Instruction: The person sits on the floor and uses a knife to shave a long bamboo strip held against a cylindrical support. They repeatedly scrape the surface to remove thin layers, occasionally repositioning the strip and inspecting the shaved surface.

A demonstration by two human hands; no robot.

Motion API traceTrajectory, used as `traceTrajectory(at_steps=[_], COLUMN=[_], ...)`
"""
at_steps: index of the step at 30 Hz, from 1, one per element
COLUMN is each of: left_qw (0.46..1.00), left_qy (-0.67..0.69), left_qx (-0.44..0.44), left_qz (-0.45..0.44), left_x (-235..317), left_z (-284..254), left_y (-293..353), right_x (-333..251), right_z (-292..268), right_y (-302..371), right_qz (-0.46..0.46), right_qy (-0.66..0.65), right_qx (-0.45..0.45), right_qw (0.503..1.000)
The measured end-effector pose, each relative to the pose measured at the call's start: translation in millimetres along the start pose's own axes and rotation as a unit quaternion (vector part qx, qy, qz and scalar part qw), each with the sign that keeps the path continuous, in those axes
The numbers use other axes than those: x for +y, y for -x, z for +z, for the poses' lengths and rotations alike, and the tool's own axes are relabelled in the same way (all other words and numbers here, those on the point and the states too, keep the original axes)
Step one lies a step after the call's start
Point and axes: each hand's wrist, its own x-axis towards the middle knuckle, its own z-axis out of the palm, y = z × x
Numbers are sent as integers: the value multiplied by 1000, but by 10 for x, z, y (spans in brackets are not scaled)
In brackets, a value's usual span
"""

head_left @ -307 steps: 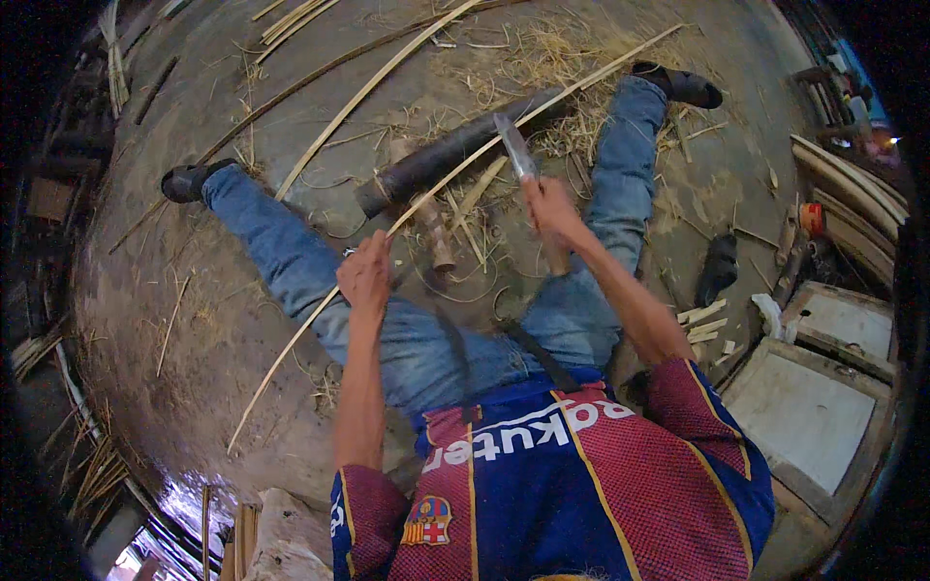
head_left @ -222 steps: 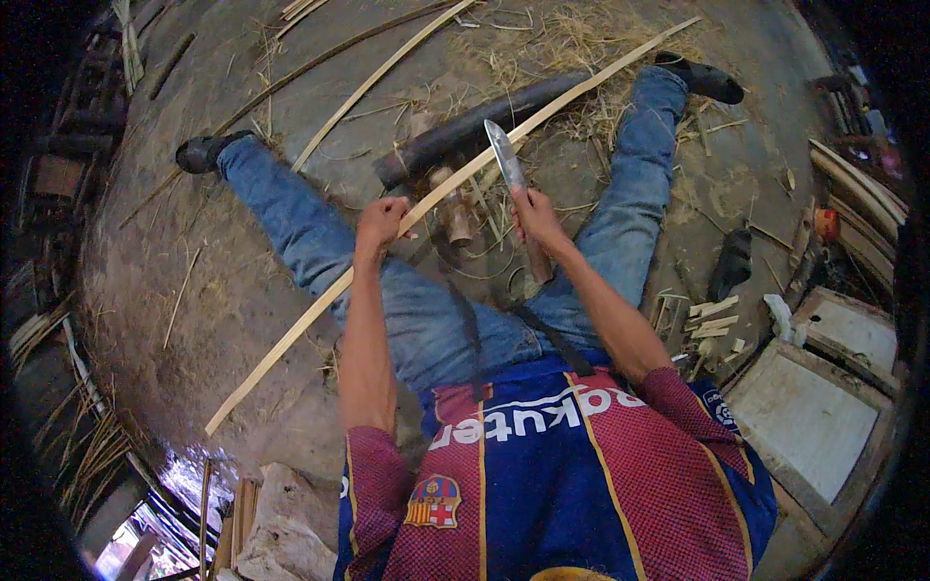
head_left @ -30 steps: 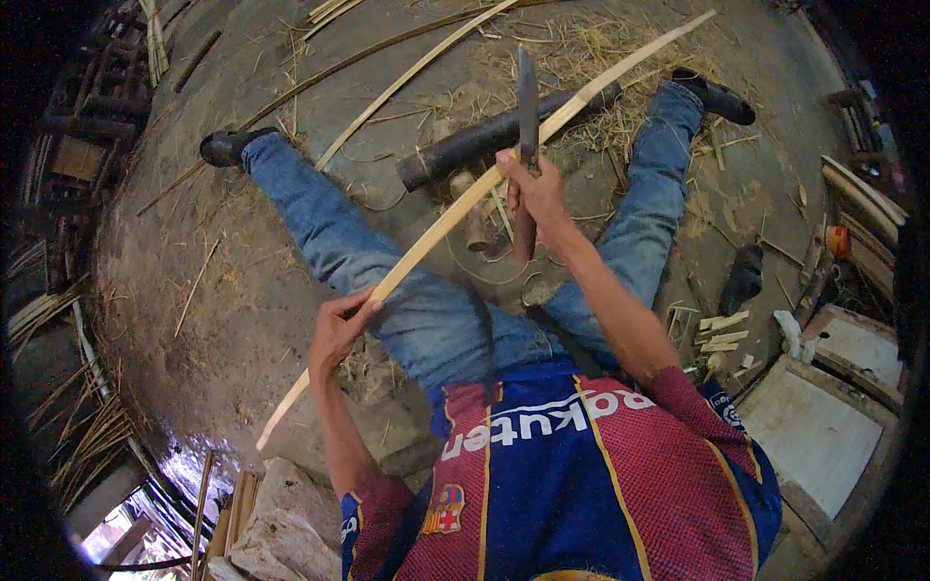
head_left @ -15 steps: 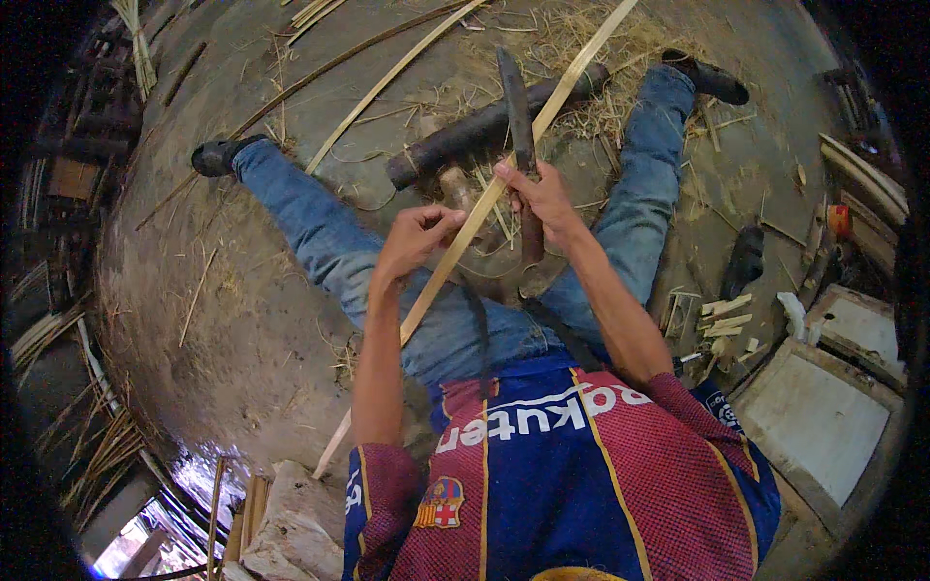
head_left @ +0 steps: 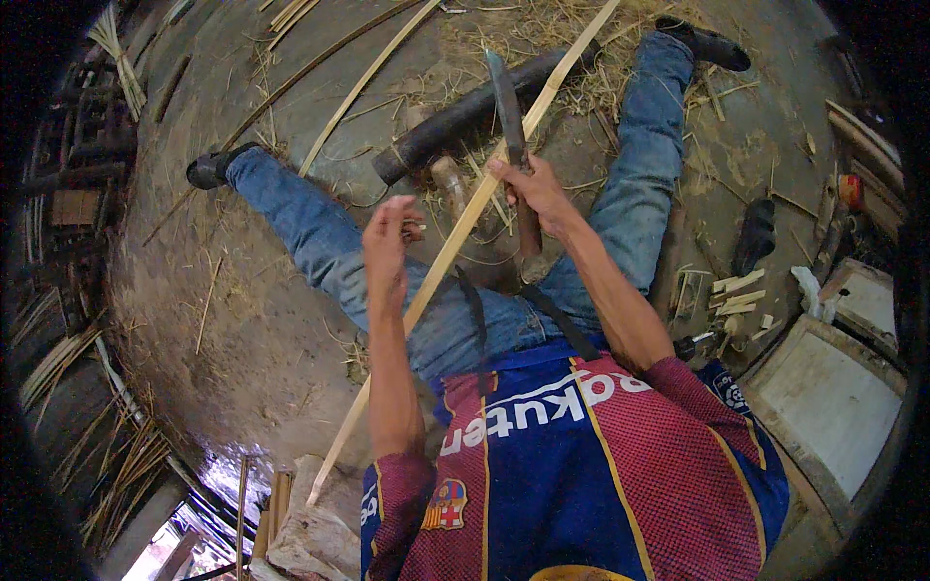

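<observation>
A long pale bamboo strip [head_left: 450,242] runs slantwise from the far right, across my lap, to the lower left. My right hand [head_left: 539,197] is closed around a large knife with a dark blade [head_left: 506,102] and a brown handle [head_left: 529,230]. The blade points away from me, and the same hand's thumb lies against the strip near the blade. To the left of the strip, my left hand [head_left: 388,237] is raised and apart from it, fingers loosely bent and partly spread. Nothing clear shows in that hand.
Beyond my hands a dark round log [head_left: 455,126] lies between my legs, by a short wooden stump [head_left: 451,184]. Shavings [head_left: 572,121] litter the floor there. Another strip [head_left: 363,87] lies at the far left. At right are wood offcuts [head_left: 741,295] and a framed panel [head_left: 819,412].
My left hand has come off the strip, moving left and lifting. The right hand keeps its grip on the knife and has shifted little. The view has tilted slightly.
</observation>
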Motion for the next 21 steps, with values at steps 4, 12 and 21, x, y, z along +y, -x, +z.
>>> traceTrajectory(at_steps=[4, 12, 21], left_qw=[964, 983, 950], left_qy=[-251, -156, -296], left_qx=[-86, 34, 0], left_qz=[-12, 88, 97], left_x=[-36, -167, 12], left_z=[405, 175, 180], left_y=[-16, -68, 62], right_x=[113, 208, 400], right_z=[2, -79, 77], right_y=[-49, -44, -66], right_qz=[1, 14, 26], right_qy=[4, 8, 50], right_qx=[-11, 8, -7], right_qw=[1000, 1000, 998])
